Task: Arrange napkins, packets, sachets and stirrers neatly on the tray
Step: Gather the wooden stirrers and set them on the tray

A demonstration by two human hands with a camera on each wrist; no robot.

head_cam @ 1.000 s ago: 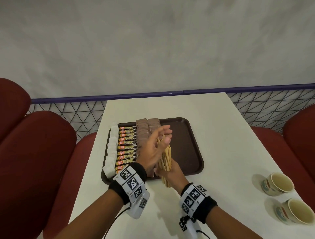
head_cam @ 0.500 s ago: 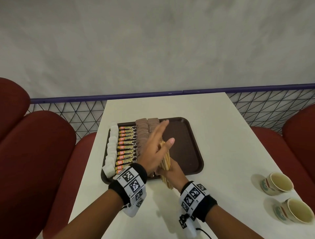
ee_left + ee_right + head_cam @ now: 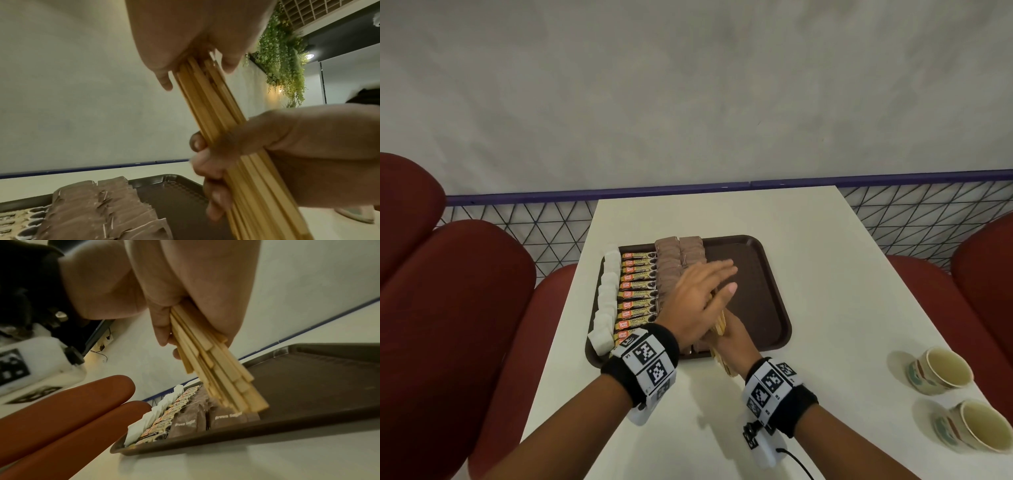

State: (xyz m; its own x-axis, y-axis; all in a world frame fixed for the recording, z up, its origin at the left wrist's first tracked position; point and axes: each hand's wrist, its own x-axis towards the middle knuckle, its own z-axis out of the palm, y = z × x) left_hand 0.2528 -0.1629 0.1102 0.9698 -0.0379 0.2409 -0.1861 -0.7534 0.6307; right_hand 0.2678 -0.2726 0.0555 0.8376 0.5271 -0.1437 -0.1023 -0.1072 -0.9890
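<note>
A bundle of several wooden stirrers (image 3: pixel 720 323) is tilted above the brown tray (image 3: pixel 753 284). My right hand (image 3: pixel 732 339) grips the bundle around its middle. My left hand (image 3: pixel 702 291) lies flat with straight fingers, its palm against the stirrers' far ends (image 3: pixel 209 100). The near ends (image 3: pixel 216 369) fan out unevenly below the right fist. On the tray's left half stand a column of white napkins (image 3: pixel 607 294), a row of yellow coffee sachets (image 3: pixel 638 294) and two columns of brown sugar packets (image 3: pixel 678 260). The tray's right half is bare.
Two paper cups (image 3: pixel 938 371) (image 3: pixel 972 428) stand near the white table's right front edge. Red padded seats (image 3: pixel 448 308) (image 3: pixel 979 291) flank the table. A black mesh railing (image 3: pixel 534 226) with a purple bar runs behind it.
My left hand's fingers went from cupped over the bundle's far end to straight and flat against it. The right hand kept its grip and stayed in place.
</note>
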